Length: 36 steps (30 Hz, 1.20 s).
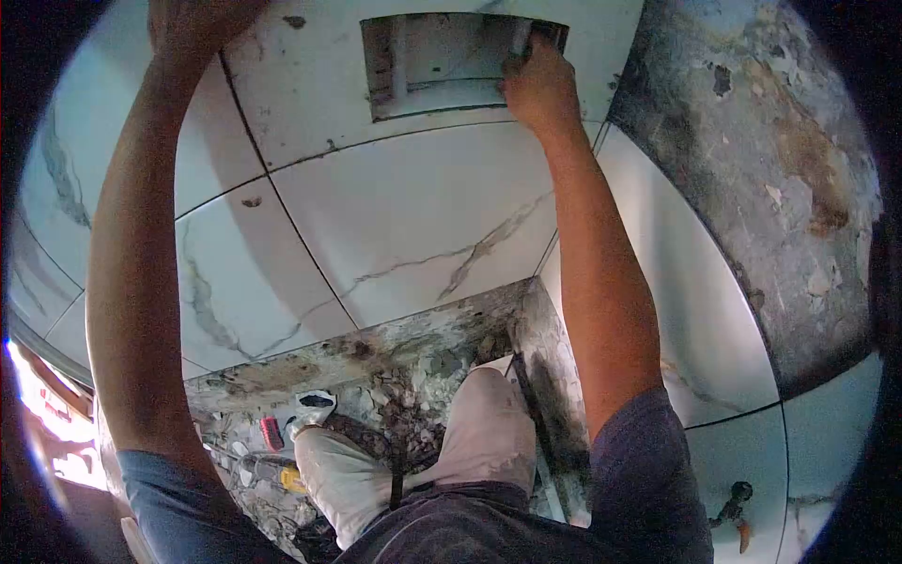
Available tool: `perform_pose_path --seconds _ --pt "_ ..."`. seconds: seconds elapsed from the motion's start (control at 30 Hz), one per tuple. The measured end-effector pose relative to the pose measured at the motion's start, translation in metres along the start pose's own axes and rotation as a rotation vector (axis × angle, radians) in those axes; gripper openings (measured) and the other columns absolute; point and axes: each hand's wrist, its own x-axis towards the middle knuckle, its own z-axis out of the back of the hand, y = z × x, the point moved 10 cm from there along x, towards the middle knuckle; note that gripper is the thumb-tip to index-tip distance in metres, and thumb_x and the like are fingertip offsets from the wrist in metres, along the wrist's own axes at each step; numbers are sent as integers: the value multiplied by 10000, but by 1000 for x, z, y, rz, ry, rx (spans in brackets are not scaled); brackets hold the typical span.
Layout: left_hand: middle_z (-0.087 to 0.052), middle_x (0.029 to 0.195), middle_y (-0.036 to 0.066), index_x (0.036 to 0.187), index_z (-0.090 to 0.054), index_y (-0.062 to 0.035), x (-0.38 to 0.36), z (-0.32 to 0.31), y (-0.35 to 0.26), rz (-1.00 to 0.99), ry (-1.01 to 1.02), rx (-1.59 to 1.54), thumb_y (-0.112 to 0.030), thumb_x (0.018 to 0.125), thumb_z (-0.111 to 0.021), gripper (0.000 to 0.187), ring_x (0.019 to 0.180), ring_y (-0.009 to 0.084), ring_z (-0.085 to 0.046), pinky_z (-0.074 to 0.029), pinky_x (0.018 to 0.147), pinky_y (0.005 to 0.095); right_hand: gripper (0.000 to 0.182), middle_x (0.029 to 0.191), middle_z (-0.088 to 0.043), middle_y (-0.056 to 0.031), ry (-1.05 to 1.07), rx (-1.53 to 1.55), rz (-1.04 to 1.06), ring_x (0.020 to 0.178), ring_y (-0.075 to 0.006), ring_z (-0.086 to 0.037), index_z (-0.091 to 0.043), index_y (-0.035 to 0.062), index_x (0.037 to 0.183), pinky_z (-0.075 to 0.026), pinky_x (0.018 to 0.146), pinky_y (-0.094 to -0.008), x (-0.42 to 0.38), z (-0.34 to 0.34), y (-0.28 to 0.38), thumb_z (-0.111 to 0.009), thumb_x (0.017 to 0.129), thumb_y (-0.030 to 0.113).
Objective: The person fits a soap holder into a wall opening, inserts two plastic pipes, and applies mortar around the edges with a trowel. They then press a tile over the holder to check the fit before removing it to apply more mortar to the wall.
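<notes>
My right hand (542, 86) is closed at the right side of a rectangular recess (442, 66) cut in the marbled wall tiles (413, 207). Its fingers are bent over the recess's inner right edge, and whatever they pinch is too small and dark to make out. At the top left, my left hand (193, 23) is raised against the tiled wall, partly cut off by the frame's upper edge, its fingers out of sight.
Rubble (413, 385) covers the floor around my legs. A red brush-like object (272, 432) and a yellow and black power tool (289, 477) lie at lower left. Bare, stained wall (761, 169) shows at right. A pipe fitting (738, 503) protrudes from lower-right tiles.
</notes>
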Motion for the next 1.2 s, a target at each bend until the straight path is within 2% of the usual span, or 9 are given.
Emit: perform_pose_path --seconds 0.4,0.43,0.5,0.57,0.7,0.73,0.8,0.93,1.2 --pt "-236 1442 256 1408 -296 -133 -17 -15 42 -93 -175 -148 -455 737 -701 847 1333 440 -215 -179 1085 530 248 895 -616 -267 -176 -70 192 845 -411 -625 -581 -45 952 -516 760 -455 0 -7 -1 -604 787 138" --pt "-236 1442 256 1408 -296 -133 -23 -9 29 -96 -174 -146 -455 737 -701 847 1333 440 -215 -179 1085 530 338 1004 -597 -219 -16 23 -34 936 -345 -585 -553 -45 1058 -457 824 -414 4 -17 -16 -580 842 215" --pt "-611 1118 140 1153 -581 -65 -59 27 -17 -128 -376 -265 -357 761 -722 509 1061 303 -564 -387 958 419 429 1113 -578 -171 139 115 -256 1027 -279 -545 -525 -45 1164 -397 887 -373 -7 -29 -25 -556 897 291" --pt "-606 1045 146 1027 -597 -51 -77 47 -95 -174 -138 -694 -257 729 -739 390 1012 331 -566 -447 857 433 217 899 -615 -268 -290 69 50 828 -390 -635 -577 -36 919 -516 739 -452 -15 15 8 -602 796 141" --pt "-639 818 139 926 -615 -13 -95 -30 -163 477 487 -1051 -174 783 -667 221 681 290 -625 -511 670 368 201 906 -620 -266 -216 0 123 827 -361 -644 -569 -42 901 -512 725 -443 -7 7 12 -600 801 129" --pt "-639 818 139 926 -615 -13 -88 -38 -169 472 470 -1047 -174 783 -667 221 681 290 -625 -511 670 368 196 898 -623 -262 -179 157 71 828 -361 -643 -569 -42 902 -506 732 -445 -11 11 11 -598 804 125" --pt "-586 671 77 781 -587 -9 -124 -100 -186 1243 776 -1638 -241 870 -589 249 629 230 -574 -471 596 341 191 889 -626 -257 -148 314 30 830 -360 -641 -568 -43 903 -500 738 -447 -10 14 10 -596 808 120" --pt "-550 645 36 768 -568 -39 -131 -125 -191 1477 905 -1576 -243 873 -599 232 570 203 -515 -442 555 336 159 849 -625 -262 -218 289 13 832 -421 -613 -571 -30 906 -479 757 -477 -10 15 7 -565 810 97" --pt "-643 976 125 1051 -594 -3 -109 -150 -235 1546 628 -2143 -219 867 -620 285 844 242 -613 -495 780 371 195 873 -611 -291 -137 301 -54 861 -466 -586 -558 -56 937 -468 757 -495 -8 10 5 -537 801 81"
